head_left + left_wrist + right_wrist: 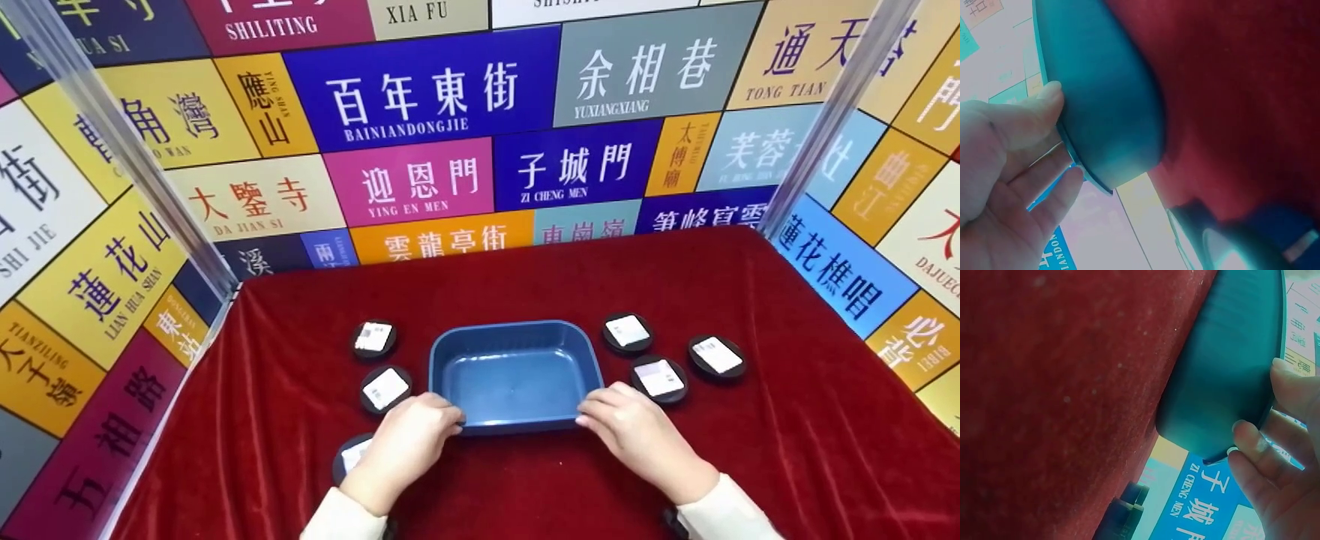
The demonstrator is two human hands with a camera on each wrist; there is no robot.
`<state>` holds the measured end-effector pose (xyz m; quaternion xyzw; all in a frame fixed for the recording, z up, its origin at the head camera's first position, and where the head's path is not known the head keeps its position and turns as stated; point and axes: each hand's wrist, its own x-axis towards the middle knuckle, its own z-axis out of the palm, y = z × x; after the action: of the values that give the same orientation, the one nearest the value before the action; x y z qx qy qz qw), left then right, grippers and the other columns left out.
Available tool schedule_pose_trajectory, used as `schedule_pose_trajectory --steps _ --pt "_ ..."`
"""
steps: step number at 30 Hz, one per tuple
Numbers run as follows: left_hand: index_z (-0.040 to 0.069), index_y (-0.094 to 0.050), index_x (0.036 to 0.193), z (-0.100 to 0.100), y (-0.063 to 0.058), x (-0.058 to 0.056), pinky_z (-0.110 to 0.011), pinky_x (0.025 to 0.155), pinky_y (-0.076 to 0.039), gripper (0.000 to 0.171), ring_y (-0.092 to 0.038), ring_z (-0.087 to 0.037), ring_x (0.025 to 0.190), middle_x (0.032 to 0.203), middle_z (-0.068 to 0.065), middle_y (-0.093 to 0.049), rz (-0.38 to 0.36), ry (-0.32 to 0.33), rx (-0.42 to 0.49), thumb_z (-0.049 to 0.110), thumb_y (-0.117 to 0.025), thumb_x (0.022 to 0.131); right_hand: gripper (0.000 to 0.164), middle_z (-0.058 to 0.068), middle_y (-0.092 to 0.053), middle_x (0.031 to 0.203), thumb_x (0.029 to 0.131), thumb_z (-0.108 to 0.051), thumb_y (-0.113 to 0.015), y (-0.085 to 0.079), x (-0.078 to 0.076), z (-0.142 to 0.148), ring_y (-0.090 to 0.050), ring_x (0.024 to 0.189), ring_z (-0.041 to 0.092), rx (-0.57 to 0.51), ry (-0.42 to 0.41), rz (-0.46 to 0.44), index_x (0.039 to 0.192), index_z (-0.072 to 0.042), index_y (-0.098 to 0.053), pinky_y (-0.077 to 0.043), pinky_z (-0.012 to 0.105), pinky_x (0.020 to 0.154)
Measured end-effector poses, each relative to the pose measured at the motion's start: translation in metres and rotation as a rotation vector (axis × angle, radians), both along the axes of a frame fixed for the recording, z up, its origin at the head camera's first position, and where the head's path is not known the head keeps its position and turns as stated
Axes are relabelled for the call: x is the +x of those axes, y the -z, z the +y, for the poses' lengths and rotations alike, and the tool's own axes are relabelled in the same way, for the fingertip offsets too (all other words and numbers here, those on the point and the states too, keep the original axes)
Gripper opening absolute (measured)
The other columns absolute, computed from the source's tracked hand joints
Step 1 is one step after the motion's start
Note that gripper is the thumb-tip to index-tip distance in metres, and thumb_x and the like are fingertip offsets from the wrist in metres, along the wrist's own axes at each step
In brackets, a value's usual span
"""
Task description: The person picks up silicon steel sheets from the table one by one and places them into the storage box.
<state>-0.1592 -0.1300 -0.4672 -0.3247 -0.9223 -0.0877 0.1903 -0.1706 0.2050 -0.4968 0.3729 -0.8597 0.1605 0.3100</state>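
Note:
A blue rectangular plastic basin (pixel 516 379) with rounded corners and nothing in it sits on the red cloth. My left hand (pixel 411 441) pinches its near left corner; in the left wrist view the thumb (pixel 1050 98) lies on the outer wall at the rim. At the near right corner my right hand (pixel 637 429) pinches the rim too. The right wrist view shows its thumb (pixel 1286 377) on the wall's edge, with curled fingers by the corner. The basin's outer wall (pixel 1109 101) fills much of the left wrist view.
Black round pieces with white labels flank the basin: three on the left, including one (pixel 385 389) beside it and one (pixel 350 456) partly behind my left hand, and three on the right, the nearest (pixel 659 379) by my right hand. Clear panels and a sign-covered wall (pixel 420 90) enclose the table.

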Motion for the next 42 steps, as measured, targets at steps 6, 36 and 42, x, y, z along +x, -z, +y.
schedule_pose_trajectory --steps 6,36,42 --pt "0.018 -0.067 0.073 0.003 0.002 0.001 -0.032 0.066 -0.054 0.016 -0.066 -0.016 0.072 0.07 0.003 -0.064 -0.05 -0.033 0.009 0.012 -0.077 0.084 0.019 -0.006 -0.074 0.098 0.08 -0.018 -0.084 -0.002 0.001 0.001 -0.063 0.086 0.014 -0.016 0.012 0.018 0.098 -0.016 -0.077 -0.048 0.031 0.073" --pt "0.014 -0.068 0.072 0.007 0.011 0.001 -0.027 0.068 -0.052 0.019 -0.064 -0.015 0.074 0.071 0.001 -0.065 -0.091 -0.032 0.066 -0.003 -0.071 0.08 0.03 0.003 -0.071 0.104 0.081 -0.026 -0.083 -0.003 0.0 0.015 -0.065 0.094 0.022 -0.064 0.135 -0.019 0.107 -0.013 -0.077 -0.054 0.043 0.087" --pt "0.014 -0.072 0.075 0.007 0.009 0.002 -0.028 0.069 -0.053 0.019 -0.065 -0.015 0.075 0.075 0.001 -0.068 -0.098 -0.045 0.068 -0.005 -0.071 0.079 0.031 0.003 -0.07 0.105 0.081 -0.024 -0.083 -0.002 0.0 0.016 -0.065 0.095 0.025 -0.07 0.139 -0.021 0.109 -0.013 -0.076 -0.054 0.046 0.089"
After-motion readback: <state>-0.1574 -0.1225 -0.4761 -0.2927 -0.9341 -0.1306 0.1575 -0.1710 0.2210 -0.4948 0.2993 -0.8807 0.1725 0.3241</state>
